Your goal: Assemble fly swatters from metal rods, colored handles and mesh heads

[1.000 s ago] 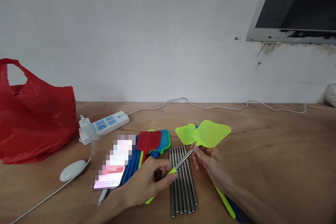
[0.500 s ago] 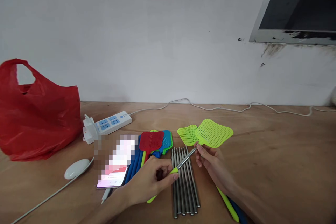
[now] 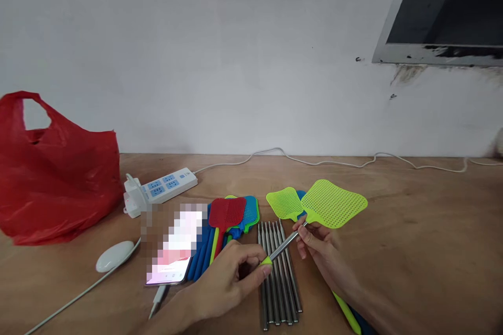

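Observation:
A lime-green fly swatter with a metal shaft slants between both hands. My left hand is closed on its green handle, thumb and fingers pinching the end where the metal goes in. With the fingers of my right hand I pinch the upper shaft just below the mesh head. Beneath the swatter, several metal rods lie side by side on the table. Another lime-green swatter head rests behind, over a partly hidden blue one. Under my right forearm a green handle shows beside a dark blue one.
Left of the rods lie a red swatter head, a blue one and several blue handles. A lit phone, white mouse, power strip and red plastic bag stand further left. A cable runs along the wall.
The swatter in my hands has shifted to the right, its head moving further from the one behind. More of the blue head now shows between them. Both hands keep their hold.

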`<state>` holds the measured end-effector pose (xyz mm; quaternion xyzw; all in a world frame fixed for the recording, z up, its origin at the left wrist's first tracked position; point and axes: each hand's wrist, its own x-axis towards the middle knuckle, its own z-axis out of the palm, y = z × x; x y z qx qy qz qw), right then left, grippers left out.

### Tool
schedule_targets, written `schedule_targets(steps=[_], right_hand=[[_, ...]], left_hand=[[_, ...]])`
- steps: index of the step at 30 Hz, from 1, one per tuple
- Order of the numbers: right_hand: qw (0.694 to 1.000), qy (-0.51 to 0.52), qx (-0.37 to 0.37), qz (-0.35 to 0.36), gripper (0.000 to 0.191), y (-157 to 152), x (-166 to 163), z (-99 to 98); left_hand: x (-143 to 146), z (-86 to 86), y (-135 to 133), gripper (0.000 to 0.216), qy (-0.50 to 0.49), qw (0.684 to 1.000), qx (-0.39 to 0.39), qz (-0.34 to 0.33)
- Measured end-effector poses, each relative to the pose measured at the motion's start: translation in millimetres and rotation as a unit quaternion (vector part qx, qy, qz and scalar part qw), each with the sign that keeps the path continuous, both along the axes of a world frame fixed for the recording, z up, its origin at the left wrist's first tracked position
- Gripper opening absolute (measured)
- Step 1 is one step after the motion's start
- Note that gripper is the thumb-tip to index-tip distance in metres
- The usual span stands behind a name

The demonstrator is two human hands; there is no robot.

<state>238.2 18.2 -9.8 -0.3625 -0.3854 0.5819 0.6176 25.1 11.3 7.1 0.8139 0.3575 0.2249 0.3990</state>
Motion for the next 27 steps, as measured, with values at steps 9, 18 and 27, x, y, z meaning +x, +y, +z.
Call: schedule_targets(steps=[9,18,27], right_hand=[[0.995,0.042,-0.014,-0.089,0.034,14,7,5.6],[0.998,0.026,-0.032,-0.046,0.034,8,5,7.1],[0.998,0.036,-0.043,-0.025,0.032,6,6,9.2]], left_hand=[[-4,2.7,1,0.042,0.029,0.999,-0.040,0.002],[-5,4.8,1,0.043,0.023,0.999,-0.026,-0.008],[-5,9.0,2,0.046,0.023,0.999,-0.026,-0.014]])
